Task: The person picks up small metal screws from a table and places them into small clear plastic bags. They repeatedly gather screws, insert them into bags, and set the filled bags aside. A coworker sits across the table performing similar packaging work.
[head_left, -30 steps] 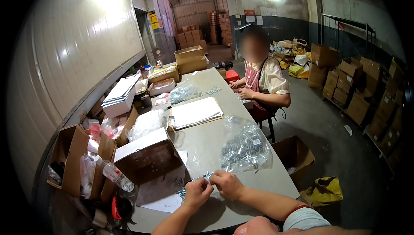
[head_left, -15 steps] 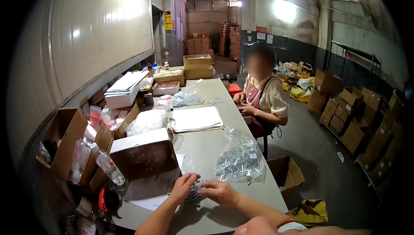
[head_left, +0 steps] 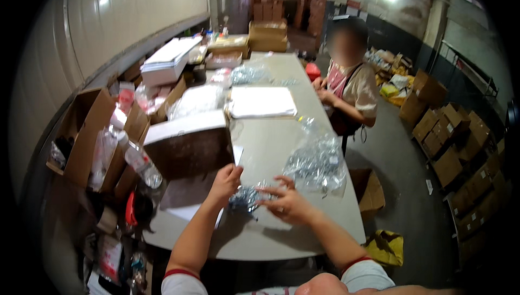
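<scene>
A small heap of silvery screw-like hardware [head_left: 246, 197], partly under shiny clear plastic, lies on the table in front of me. My left hand [head_left: 225, 181] is closed at its left side, fingers curled together; whatever they may pinch is hidden. My right hand [head_left: 290, 204] hovers over the heap's right side with its fingers spread apart. Beyond it lies a larger clear plastic bag [head_left: 315, 162] full of similar metal pieces. A tilted cardboard box with a white flap [head_left: 187, 151] stands just past my left hand, with paper sheets under it.
On the left are open cartons [head_left: 89, 132] with plastic bags and a clear bottle [head_left: 140, 159]. A paper stack [head_left: 262, 102] lies farther up the table [head_left: 281, 241]. A co-worker [head_left: 346, 89] sits at the right edge, near an open floor carton [head_left: 368, 192]; more cartons stand farther right.
The view has tilted down. My hands have moved apart: the left is now closed beside the heap, and the right has spread its fingers, leaving more of the hardware visible.
</scene>
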Motion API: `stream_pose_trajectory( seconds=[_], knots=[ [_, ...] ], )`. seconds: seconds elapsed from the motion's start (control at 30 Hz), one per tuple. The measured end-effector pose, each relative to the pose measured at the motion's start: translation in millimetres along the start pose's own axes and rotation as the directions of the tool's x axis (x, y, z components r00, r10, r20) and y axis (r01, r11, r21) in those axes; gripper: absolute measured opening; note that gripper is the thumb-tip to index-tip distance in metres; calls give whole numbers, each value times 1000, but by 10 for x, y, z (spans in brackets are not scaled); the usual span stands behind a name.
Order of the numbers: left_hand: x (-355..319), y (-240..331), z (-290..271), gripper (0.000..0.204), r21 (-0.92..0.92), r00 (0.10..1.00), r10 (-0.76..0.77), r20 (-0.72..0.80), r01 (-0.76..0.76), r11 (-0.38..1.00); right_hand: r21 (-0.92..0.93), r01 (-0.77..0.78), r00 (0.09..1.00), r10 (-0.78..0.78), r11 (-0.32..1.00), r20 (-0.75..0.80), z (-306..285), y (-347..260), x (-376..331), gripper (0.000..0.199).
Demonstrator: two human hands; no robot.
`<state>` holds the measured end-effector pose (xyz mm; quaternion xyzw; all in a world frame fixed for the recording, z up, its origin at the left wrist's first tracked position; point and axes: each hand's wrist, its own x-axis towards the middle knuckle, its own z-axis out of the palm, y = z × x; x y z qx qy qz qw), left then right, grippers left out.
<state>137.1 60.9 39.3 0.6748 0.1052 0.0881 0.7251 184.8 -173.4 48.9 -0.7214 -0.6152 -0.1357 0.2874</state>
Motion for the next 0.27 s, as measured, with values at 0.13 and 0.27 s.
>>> stream_pose_trajectory(
  seconds=[0.13, 0.27],
  knots=[
    [27, 15, 63, 54, 552, 820, 564, 95, -515, 656, -78, -120, 992, 118, 990, -33, -63, 39, -17, 43],
    [-222, 81, 339, 80, 722, 780, 400, 482, -612, 323, -35, -134, 979, 138, 990, 148, 74, 81, -43, 49]
  ],
)
